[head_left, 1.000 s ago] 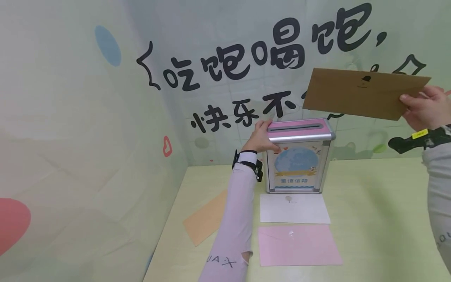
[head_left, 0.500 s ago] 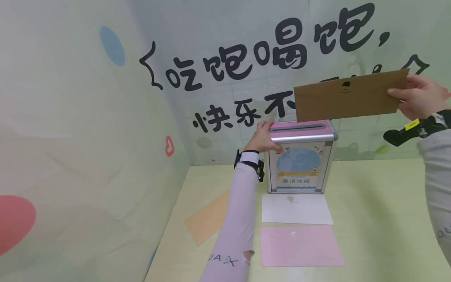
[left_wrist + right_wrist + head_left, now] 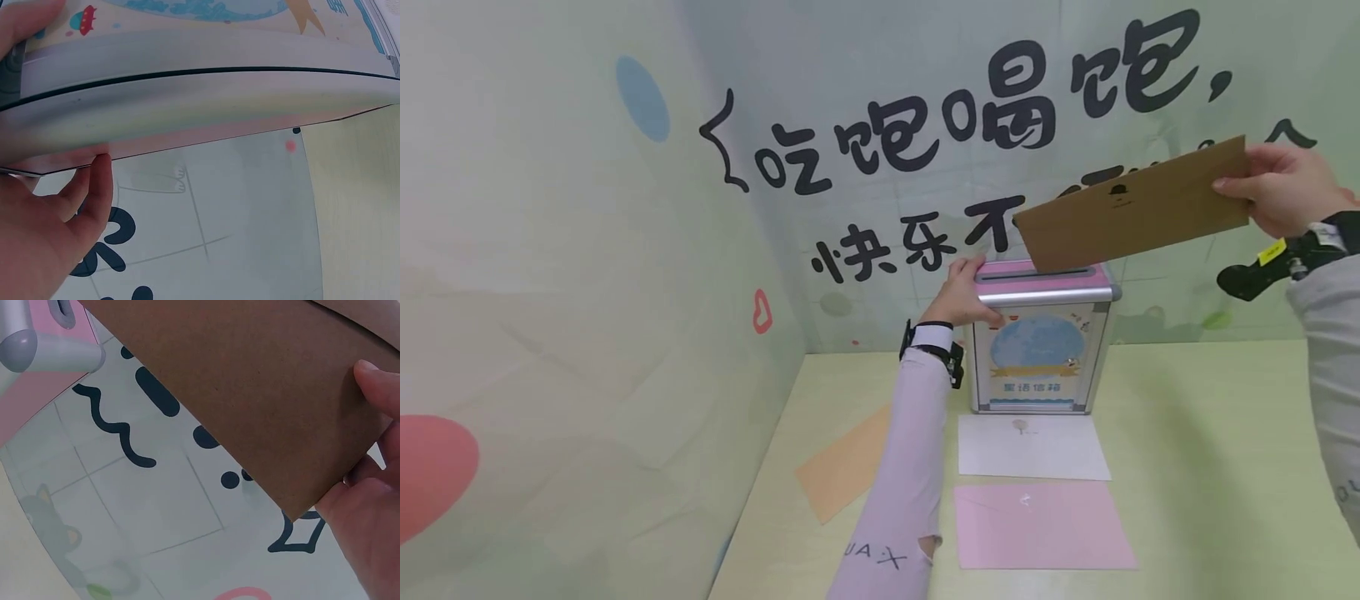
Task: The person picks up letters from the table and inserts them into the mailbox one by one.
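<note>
Head view: the right hand (image 3: 1288, 187) pinches the brown envelope (image 3: 1138, 208), its low corner at the slot (image 3: 1009, 277) of the box (image 3: 1037, 346); I can't tell if it's in. The left hand (image 3: 958, 298) grips the box. Lining up seems the step; next likely needs tipping it level.

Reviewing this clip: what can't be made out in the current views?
Peach paper: right end hidden by the left sleeve, head view.
Lower wall lettering: end partly covered by the brown envelope, head view.
The brown envelope: far end cut off by the top edge, right wrist view.
Box: interior hidden by its printed front, head view.
</note>
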Available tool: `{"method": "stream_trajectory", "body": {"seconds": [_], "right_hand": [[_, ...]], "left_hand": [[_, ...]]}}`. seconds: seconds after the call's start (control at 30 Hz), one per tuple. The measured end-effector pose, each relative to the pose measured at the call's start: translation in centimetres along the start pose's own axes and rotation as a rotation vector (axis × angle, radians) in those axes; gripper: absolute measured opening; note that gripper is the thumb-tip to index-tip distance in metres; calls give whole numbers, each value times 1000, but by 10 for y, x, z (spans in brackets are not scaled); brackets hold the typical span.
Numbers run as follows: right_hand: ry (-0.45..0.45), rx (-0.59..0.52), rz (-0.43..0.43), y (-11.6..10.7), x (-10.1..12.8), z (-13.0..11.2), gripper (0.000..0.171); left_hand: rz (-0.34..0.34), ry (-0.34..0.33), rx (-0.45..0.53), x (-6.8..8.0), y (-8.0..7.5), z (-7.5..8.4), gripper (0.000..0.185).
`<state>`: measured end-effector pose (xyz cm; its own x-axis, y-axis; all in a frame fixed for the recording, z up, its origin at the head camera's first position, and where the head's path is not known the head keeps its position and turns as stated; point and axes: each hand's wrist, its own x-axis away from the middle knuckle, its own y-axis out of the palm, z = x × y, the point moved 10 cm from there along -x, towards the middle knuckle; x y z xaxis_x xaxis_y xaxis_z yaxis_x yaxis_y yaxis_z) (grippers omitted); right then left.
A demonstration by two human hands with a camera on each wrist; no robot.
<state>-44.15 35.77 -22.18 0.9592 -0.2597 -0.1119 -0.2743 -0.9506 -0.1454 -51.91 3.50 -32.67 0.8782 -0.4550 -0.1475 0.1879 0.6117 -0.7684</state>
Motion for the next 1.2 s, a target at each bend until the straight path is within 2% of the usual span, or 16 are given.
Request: {"method": "stream_trajectory", "body": {"seconds": [0.17, 0.4, 0.57, 0.67, 0.87, 1.2], "right_hand": [[-16, 146, -29, 11, -3, -15, 47], [-66, 450, -89, 31, -10, -42, 48], [-188, 716, -143, 53, -14, -71, 52], [-268, 823, -195, 71, -13, -86, 50], [-365, 914, -275, 102, -7, -103, 41], [-461, 1028, -306, 132, 0, -124, 35]], "left_hand": [[9, -6, 4, 0, -1, -2, 104], [13, -4, 12, 1, -2, -3, 103], [16, 11, 0, 2, -4, 0, 102], [10, 4, 1, 3, -4, 0, 101], [-2, -4, 6, 5, -3, 1, 101], [16, -5, -23, 0, -3, 1, 102]]}}
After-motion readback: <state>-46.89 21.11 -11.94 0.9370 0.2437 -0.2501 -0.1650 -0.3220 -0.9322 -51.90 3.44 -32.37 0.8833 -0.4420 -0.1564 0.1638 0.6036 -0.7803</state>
